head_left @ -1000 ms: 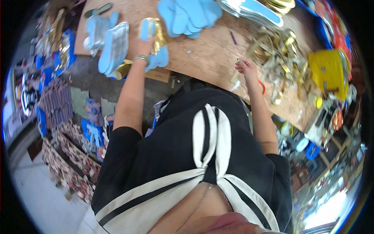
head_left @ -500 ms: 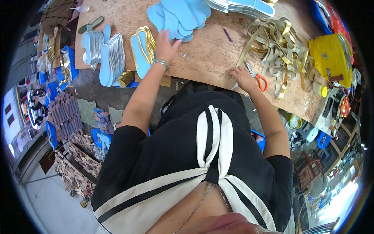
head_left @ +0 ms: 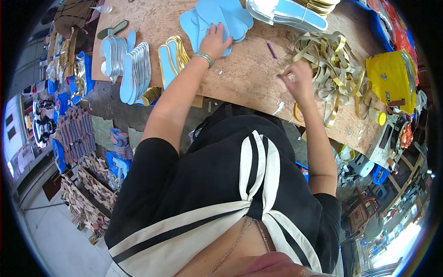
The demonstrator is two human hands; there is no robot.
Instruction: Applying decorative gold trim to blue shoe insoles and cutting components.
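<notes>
My left hand (head_left: 214, 40), with a metal bracelet on the wrist, lies flat on a pile of light blue insoles (head_left: 217, 17) at the far side of the wooden worktable (head_left: 249, 74). My right hand (head_left: 297, 79) is closed at the edge of a tangled heap of gold straps (head_left: 332, 60); it looks pinched on a strap end, though blur hides the fingertips. A purple pen (head_left: 272, 49) lies between the two hands.
Rows of gold-edged and silver-edged blue insoles (head_left: 138, 69) stand at the table's left end. A bundle of insoles (head_left: 290, 11) lies at the far edge. A yellow bag (head_left: 391, 78) sits at the right. Blue crates and stacked parts (head_left: 74, 134) cover the floor at left.
The view has swung so the table sits lower in the picture. My left hand moved from the gold-edged insoles onto the blue pile. My right hand went to the gold straps.
</notes>
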